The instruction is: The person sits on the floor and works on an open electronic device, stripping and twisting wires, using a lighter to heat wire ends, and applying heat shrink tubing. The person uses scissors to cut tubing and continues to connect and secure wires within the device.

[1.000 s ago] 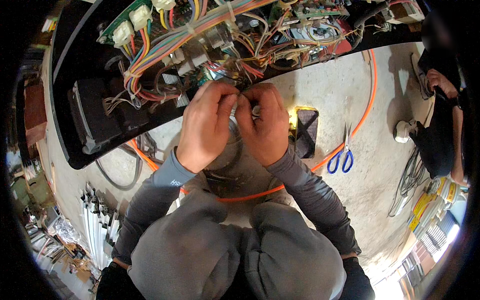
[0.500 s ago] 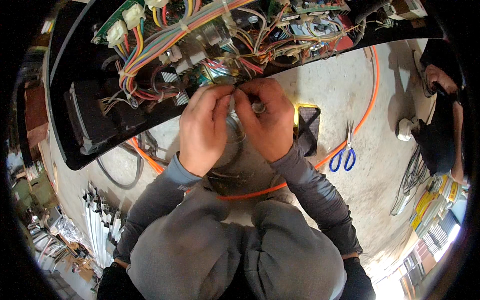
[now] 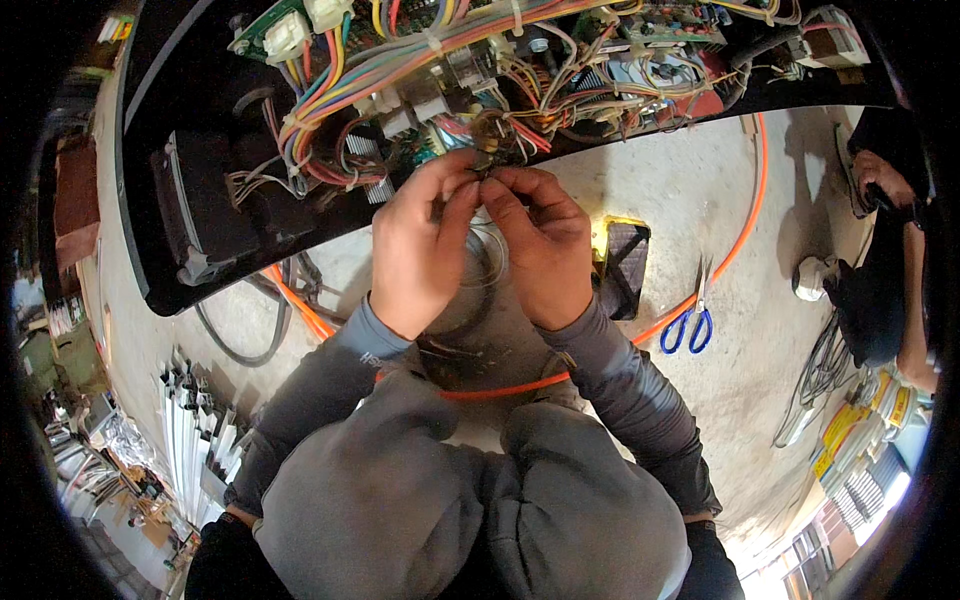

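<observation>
My left hand (image 3: pixel 420 245) and my right hand (image 3: pixel 550 245) meet at the near edge of a black casing (image 3: pixel 190 265). Both pinch with thumb and forefinger, fingertips close together. Whatever lies between them is small and dark, and I cannot make out its kind. Just beyond my fingertips, inside the casing, are a bundle of coloured wires (image 3: pixel 370 80) and a green circuit board (image 3: pixel 270 25) with white connectors (image 3: pixel 287 37). Under my hands, thin loops of wire (image 3: pixel 487 255) show between my wrists.
Blue-handled scissors (image 3: pixel 688 328) lie on the concrete floor at right, beside an orange cable (image 3: pixel 755 215) that curves around. A black and yellow object (image 3: pixel 624 270) lies near my right wrist. Another person (image 3: pixel 880 260) is at far right. White metal strips (image 3: pixel 195 430) stand at lower left.
My hands keep pinching, with the fingers shifted slightly and the right hand's fingers more drawn together. The casing and floor items appear slightly shifted in view.
</observation>
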A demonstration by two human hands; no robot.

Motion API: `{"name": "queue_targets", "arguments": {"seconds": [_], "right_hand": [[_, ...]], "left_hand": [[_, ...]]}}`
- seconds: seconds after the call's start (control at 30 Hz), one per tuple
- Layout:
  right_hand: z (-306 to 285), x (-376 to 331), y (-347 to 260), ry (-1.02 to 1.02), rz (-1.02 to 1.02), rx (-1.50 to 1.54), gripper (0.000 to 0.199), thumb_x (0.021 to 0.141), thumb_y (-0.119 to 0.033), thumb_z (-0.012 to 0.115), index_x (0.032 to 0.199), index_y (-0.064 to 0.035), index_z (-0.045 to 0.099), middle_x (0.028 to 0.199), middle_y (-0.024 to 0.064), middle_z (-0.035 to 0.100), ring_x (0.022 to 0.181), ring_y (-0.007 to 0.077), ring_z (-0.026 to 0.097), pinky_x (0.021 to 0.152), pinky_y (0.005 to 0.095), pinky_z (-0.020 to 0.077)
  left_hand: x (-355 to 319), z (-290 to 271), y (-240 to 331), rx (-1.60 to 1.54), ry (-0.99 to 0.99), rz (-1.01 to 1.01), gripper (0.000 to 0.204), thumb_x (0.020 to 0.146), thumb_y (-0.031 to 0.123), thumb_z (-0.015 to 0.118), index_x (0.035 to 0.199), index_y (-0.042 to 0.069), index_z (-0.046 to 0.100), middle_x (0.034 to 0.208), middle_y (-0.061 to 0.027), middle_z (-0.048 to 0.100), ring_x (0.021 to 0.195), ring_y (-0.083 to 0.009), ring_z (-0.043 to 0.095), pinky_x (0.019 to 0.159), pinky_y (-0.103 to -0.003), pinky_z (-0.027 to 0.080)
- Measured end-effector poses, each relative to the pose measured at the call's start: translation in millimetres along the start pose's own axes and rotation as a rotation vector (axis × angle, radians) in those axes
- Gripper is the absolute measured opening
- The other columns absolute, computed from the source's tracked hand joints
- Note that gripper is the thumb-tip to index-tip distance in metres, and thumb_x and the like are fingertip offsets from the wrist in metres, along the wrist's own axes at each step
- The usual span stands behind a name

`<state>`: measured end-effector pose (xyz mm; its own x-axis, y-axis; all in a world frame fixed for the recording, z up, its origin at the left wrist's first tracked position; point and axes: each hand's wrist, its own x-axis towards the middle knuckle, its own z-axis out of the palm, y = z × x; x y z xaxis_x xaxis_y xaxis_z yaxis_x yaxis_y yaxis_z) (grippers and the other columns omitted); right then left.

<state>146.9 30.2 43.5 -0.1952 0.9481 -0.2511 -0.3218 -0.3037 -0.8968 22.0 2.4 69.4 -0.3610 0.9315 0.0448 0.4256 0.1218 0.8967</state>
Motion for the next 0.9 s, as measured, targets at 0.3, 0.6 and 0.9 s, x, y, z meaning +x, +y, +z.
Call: {"name": "queue_targets", "arguments": {"seconds": [0.3,0.6,0.9], "right_hand": [[-4,8,-8,-0.038,-0.059,-0.182,0.015,0.098,-0.008,0.07,0.105,0.0048,0.068,0.101,0.0089,0.068,0.091,0.0142,0.066,0.082,0.0292,0.0543],[-9,0,-17,0.023,-0.097,-0.303,0.017,0.093,-0.01,0.074,0.101,0.0046,0.07,0.095,0.0127,0.07,0.088,0.0198,0.068,0.081,0.033,0.0547],[-7,2,-22,0.02,-0.221,-0.466,0.013,0.093,-0.009,0.071,0.096,0.0035,0.069,0.093,0.0173,0.069,0.086,0.029,0.069,0.078,0.038,0.0542]], "left_hand": [[6,-2,0,0.006,-0.012,0.013,0.015,0.095,0.004,0.069,0.11,0.001,0.071,0.094,-0.0157,0.075,0.081,-0.0195,0.072,0.073,-0.032,0.056],[2,-1,3,0.056,0.012,0.225,0.019,0.088,-0.005,0.07,0.106,0.002,0.072,0.096,-0.0157,0.07,0.085,-0.0327,0.07,0.073,-0.037,0.055],[1,1,-6,-0.036,-0.031,0.17,0.02,0.089,-0.007,0.07,0.107,0.0,0.072,0.097,-0.0132,0.07,0.081,-0.0252,0.07,0.071,-0.033,0.055]]}}
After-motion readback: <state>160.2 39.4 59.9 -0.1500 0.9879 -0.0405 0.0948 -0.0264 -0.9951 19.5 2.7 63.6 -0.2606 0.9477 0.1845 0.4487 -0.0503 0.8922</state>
